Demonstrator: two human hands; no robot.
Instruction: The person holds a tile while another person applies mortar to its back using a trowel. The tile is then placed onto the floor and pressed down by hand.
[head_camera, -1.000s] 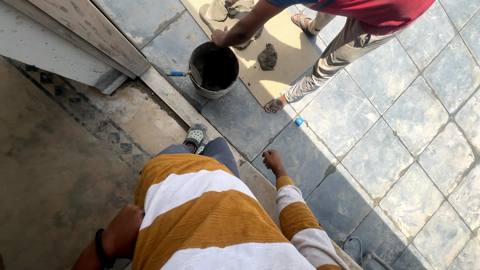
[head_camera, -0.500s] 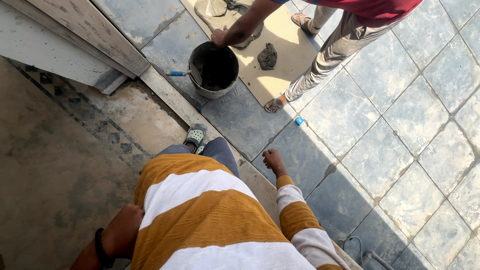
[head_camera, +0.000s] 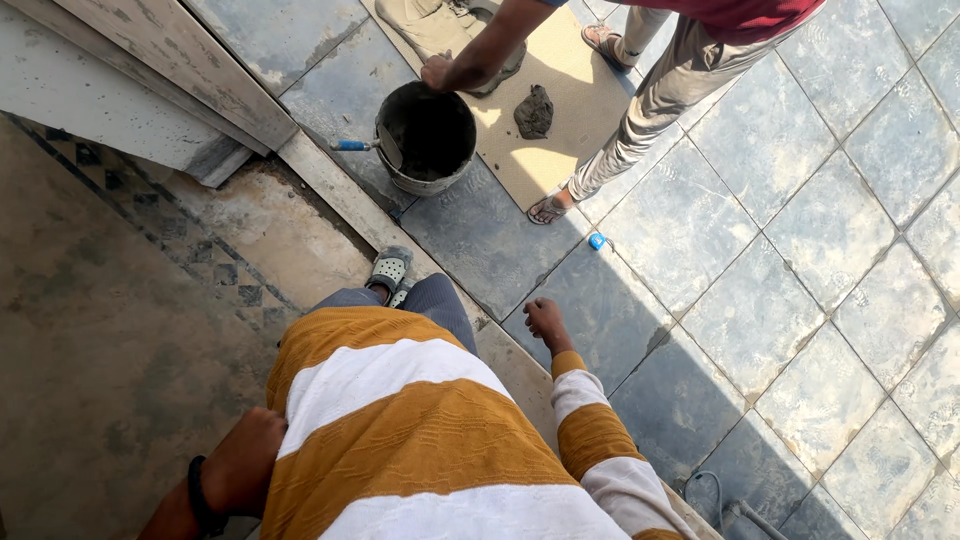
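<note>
A view straight down over a person in a mustard and white striped top (head_camera: 400, 440), crouched on a raised step edge (head_camera: 340, 205) beside a floor of large grey-blue tiles (head_camera: 800, 250).

The person's right hand (head_camera: 547, 322) hangs low, fingers curled loosely inward, holding nothing, just above the tiles near the step edge. The left hand (head_camera: 243, 470), with a dark band (head_camera: 200, 495) at the wrist, rests against the person's own side over the worn, patterned floor; whether it is closed or slack cannot be told from here.

The landmark is a round dark bucket (head_camera: 428, 138) standing on the tiles beyond the person's sandalled foot (head_camera: 388, 268). A trowel (head_camera: 365, 146) with a blue handle leans on the bucket's near-left rim. A co-worker (head_camera: 680, 60) in a red top bends over it, one hand (head_camera: 437, 72) on the far rim. Past the bucket lies a tan mat (head_camera: 560, 100) with a dark lump of mortar (head_camera: 534, 110). A small blue cap (head_camera: 597, 241) sits on the tiles to the right of the bucket.

The bucket looks heavy with wet mix, stiff-walled and gritty; the rim seems the surest place to grip it. The trowel is light and rigid, best taken by its handle.

Compared with a moment earlier, the co-worker has leaned slightly further over the bucket; the wearer's hands have barely shifted.
</note>
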